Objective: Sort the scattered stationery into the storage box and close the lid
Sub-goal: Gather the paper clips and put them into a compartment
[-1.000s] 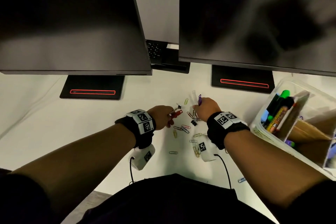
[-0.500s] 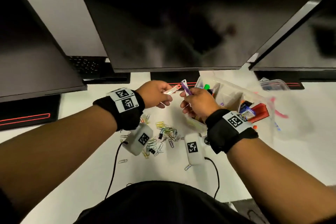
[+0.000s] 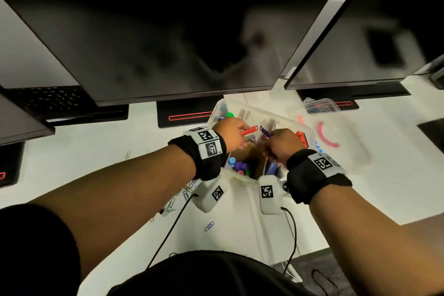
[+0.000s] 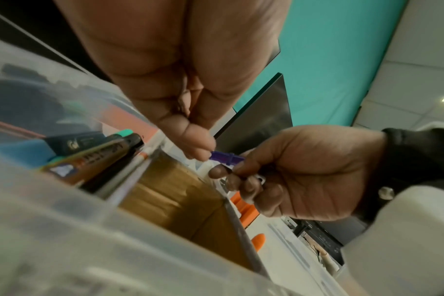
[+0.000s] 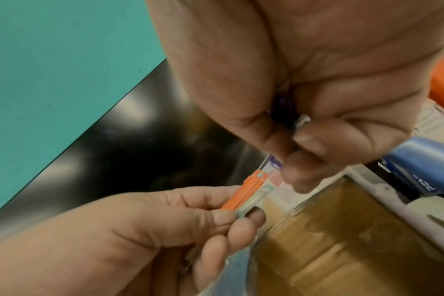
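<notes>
A clear storage box (image 3: 241, 106) stands open on the white desk, with markers (image 4: 96, 156) and a brown cardboard compartment (image 5: 342, 230) inside. My left hand (image 3: 242, 137) hovers over the box and pinches a red-orange clip (image 3: 248, 131) together with a clear one (image 5: 254, 200). Just to its right, my right hand (image 3: 267, 143) pinches a purple clip (image 3: 265, 131) above the same compartment. In the left wrist view, the left fingertips (image 4: 198, 152) nearly touch the purple clip (image 4: 226, 158). Loose paper clips (image 3: 170, 206) lie on the desk below my left forearm.
The box's clear lid (image 3: 336, 137), marked with a red arc, lies to the right of the box. Dark monitors (image 3: 168, 38) on black stands (image 3: 185, 115) overhang the back of the desk. A blue stapler (image 5: 423, 160) sits in the box. Wrist camera cables (image 3: 294, 235) hang near the front edge.
Both hands lifted off the paper clip pile and moved right to hover above the open box, each carrying its clips. The head view swung right with them.
</notes>
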